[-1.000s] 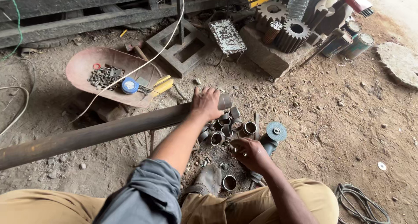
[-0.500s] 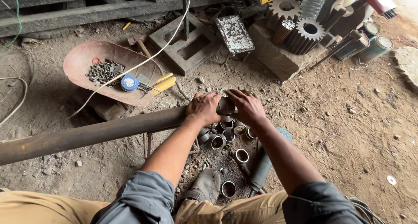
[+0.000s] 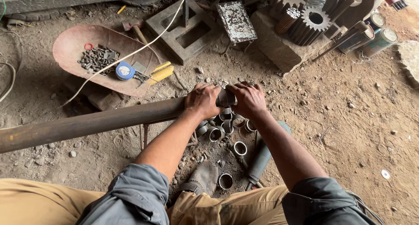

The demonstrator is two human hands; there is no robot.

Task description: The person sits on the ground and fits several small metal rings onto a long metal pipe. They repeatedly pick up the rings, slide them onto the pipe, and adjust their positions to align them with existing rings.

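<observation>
The near end of the pipe is hidden: the left hand wraps over it from one side and the right hand closes on it from the other, so only a dark sliver of metal shows between them, and it cannot be told whether that sliver is the pipe's own end or a separate ring. The fingertips of both hands curl out of sight. The far end of the pipe is cut off by the left edge of the view. The pipe's long axis runs nearly level across the dirt floor, from the left edge towards the middle, rising slightly to the gripped end, which points right. It is held clear of the ground above a scatter of short metal rings lying just below the hands; some rings are partly covered by the wrists. A grey power tool lies beside the right forearm, its head hidden under the arm.

Towards the far left of the floor sits a rusty shallow pan holding bolts and a blue tape measure, with a white cable crossing it. Gears rest on a block at the far right, cut off at the top.
</observation>
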